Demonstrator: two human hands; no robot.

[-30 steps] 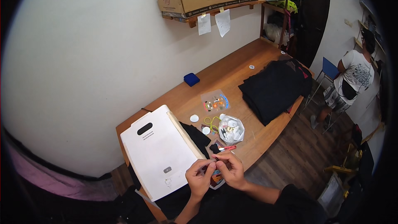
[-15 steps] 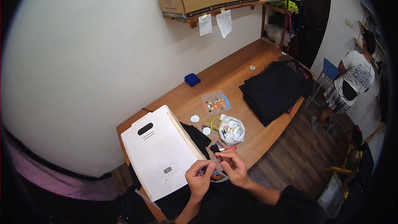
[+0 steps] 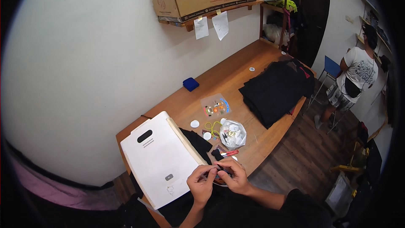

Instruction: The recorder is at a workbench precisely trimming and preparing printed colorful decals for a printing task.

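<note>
A person's left hand (image 3: 201, 182) and right hand (image 3: 234, 176) meet at the near edge of a wooden tabletop (image 3: 236, 80), fingertips pinched together on a small piece of black fabric (image 3: 219, 169) held between them just above the edge; both hands are closed on it, though exactly how much of the piece each holds is too small to tell. The fabric looks light, soft and limp, likely to fold or slip unless it is pinched firmly at its edges with the fingertips, as it appears to be here. Just beside the left hand lies a large white flat board (image 3: 158, 160) with a handle slot, and a strip of black cloth (image 3: 197, 141) runs along the board's right edge. Just beyond the hands lie a red-handled tool (image 3: 229, 153), a clear plastic bag of small white items (image 3: 232, 134), a loop of yellow-green cord (image 3: 212, 127) and a few white discs (image 3: 195, 123). Farther up the tabletop sit a clear sheet of colourful small pieces (image 3: 216, 107), a small blue box (image 3: 190, 84) and a stack of folded black garments (image 3: 276, 90). Another person in a white shirt (image 3: 358, 76) stands well apart, at the far right.
</note>
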